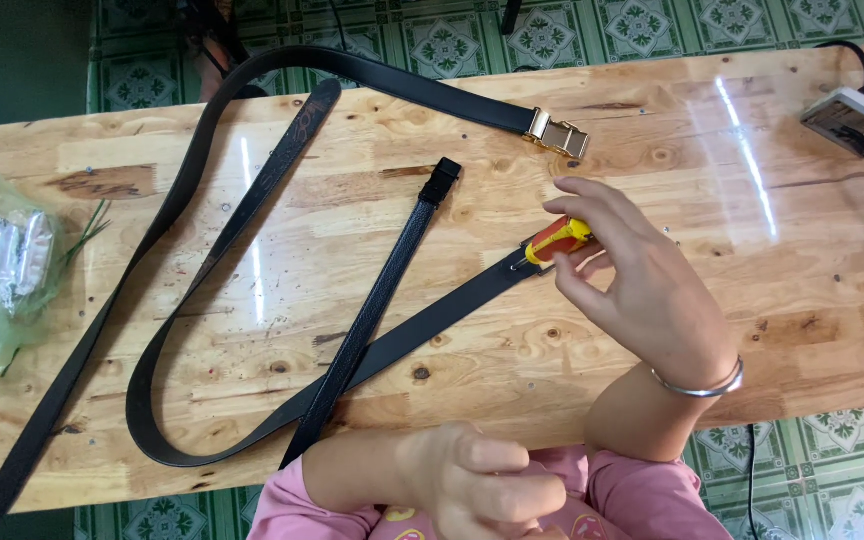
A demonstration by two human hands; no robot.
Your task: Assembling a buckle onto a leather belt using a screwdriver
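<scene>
I'm pinching driver (pixel 557 240) w/ right hand (pixel 642 290) at belt (pixel 422 330) end; left hand (pixel 482 480) curling empty. Tip could be slipping, scratching desk (pixel 652 130).

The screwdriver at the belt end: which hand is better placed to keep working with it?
Right. The right hand holds the red-yellow screwdriver against the belt end; the left hand is fisted near the body, away from it.
</scene>
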